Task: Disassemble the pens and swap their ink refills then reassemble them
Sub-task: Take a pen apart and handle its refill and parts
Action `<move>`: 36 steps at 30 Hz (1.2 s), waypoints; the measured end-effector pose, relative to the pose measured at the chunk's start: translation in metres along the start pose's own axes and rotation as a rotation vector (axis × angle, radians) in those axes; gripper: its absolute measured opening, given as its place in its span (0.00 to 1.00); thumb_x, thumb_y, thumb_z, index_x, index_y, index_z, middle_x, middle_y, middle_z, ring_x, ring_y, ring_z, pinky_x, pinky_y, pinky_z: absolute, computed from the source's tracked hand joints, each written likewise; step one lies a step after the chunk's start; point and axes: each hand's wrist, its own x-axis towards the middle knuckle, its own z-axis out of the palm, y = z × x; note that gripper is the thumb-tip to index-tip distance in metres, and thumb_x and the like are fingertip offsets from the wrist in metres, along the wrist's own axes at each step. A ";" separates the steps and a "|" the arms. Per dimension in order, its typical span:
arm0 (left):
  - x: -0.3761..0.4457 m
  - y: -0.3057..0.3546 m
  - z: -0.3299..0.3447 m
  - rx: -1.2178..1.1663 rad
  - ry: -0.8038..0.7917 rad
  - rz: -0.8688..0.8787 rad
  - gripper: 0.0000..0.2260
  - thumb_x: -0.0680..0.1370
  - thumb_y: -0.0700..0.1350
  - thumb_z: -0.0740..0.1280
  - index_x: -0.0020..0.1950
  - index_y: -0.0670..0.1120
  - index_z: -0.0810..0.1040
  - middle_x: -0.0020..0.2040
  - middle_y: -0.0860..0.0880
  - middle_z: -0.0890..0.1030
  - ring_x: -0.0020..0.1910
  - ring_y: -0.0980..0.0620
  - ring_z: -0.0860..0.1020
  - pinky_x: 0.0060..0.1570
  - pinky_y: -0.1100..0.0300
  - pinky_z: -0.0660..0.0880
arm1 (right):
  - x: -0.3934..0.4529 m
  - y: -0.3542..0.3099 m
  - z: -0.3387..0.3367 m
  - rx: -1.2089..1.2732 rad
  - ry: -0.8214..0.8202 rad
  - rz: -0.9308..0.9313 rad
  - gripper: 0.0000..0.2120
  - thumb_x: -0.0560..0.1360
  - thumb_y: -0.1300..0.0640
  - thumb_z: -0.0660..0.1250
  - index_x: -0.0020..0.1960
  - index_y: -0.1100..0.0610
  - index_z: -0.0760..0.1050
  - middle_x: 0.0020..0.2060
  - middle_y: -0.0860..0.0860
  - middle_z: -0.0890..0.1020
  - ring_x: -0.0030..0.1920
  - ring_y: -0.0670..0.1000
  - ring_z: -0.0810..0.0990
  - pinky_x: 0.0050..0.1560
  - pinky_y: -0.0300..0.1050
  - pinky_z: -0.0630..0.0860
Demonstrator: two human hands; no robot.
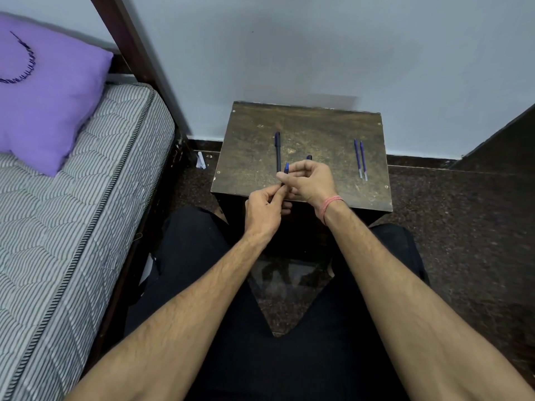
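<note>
Pen pinched between left hand and right hand | refills well right

purple pillow on striped mattress, dark wooden bedpost beside pale wall

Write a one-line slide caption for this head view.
Both hands, left hand and right hand, hold a blue pen part over a small wooden table; two ink refills lie aside.
</note>
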 end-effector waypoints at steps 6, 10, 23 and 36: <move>0.002 -0.006 0.004 -0.039 -0.007 0.006 0.10 0.89 0.47 0.70 0.53 0.54 0.92 0.46 0.51 0.92 0.41 0.56 0.87 0.45 0.57 0.87 | 0.001 -0.003 -0.002 -0.015 -0.104 -0.017 0.10 0.82 0.64 0.73 0.63 0.60 0.84 0.48 0.53 0.88 0.39 0.48 0.84 0.40 0.43 0.84; -0.001 -0.007 0.003 -0.038 -0.004 0.010 0.12 0.89 0.48 0.71 0.49 0.55 0.91 0.43 0.52 0.92 0.40 0.58 0.87 0.44 0.58 0.87 | -0.001 -0.007 -0.002 -0.038 -0.036 -0.002 0.16 0.74 0.61 0.83 0.58 0.62 0.82 0.41 0.52 0.86 0.33 0.49 0.83 0.34 0.42 0.83; 0.004 0.001 -0.001 -0.054 -0.061 0.015 0.09 0.89 0.49 0.71 0.58 0.52 0.92 0.45 0.52 0.91 0.42 0.58 0.87 0.49 0.55 0.89 | -0.001 -0.019 -0.011 -0.037 -0.194 -0.034 0.13 0.85 0.69 0.65 0.67 0.60 0.80 0.55 0.57 0.87 0.47 0.49 0.85 0.46 0.44 0.84; -0.001 -0.001 -0.001 -0.085 -0.047 -0.009 0.07 0.88 0.48 0.72 0.56 0.57 0.90 0.46 0.51 0.92 0.42 0.57 0.88 0.47 0.57 0.87 | 0.002 -0.030 -0.011 0.004 -0.091 -0.071 0.14 0.79 0.65 0.76 0.64 0.61 0.83 0.51 0.56 0.90 0.48 0.51 0.88 0.53 0.50 0.88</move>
